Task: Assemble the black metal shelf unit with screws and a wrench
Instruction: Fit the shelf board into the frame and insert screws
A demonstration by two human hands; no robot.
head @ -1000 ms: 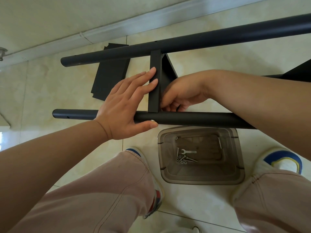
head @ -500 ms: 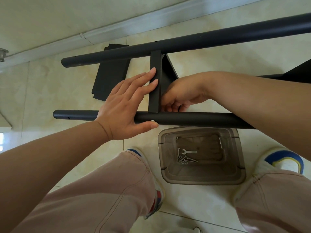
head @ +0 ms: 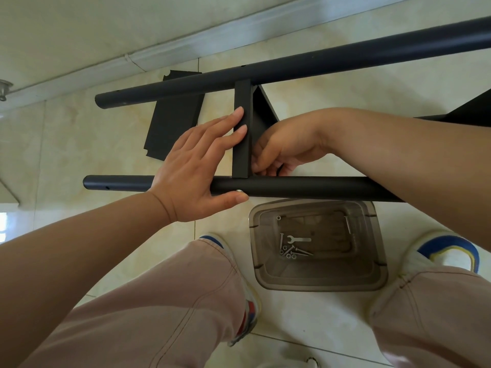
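Observation:
Two black tubes lie across the floor, a far tube (head: 345,59) and a near tube (head: 305,187). A black shelf panel (head: 241,155) stands edge-up between them. My left hand (head: 196,168) lies flat with straight fingers pressing the panel's edge. Its thumb rests by a silver screw head (head: 240,191) on the near tube. My right hand (head: 287,144) reaches behind the panel with fingers curled at the corner where panel meets tube; whatever they hold is hidden. A small silver wrench (head: 299,239) and several screws (head: 291,252) lie in a clear tub.
The clear plastic tub (head: 372,274) sits on the tile floor between my shoes, just below the near tube. A loose black panel (head: 172,128) lies flat at the left under the far tube. Another black part (head: 470,110) shows at the right edge. The wall runs along the top.
My right hand's fingers have shifted slightly at the joint. My left hand stays pressed on the panel and tube.

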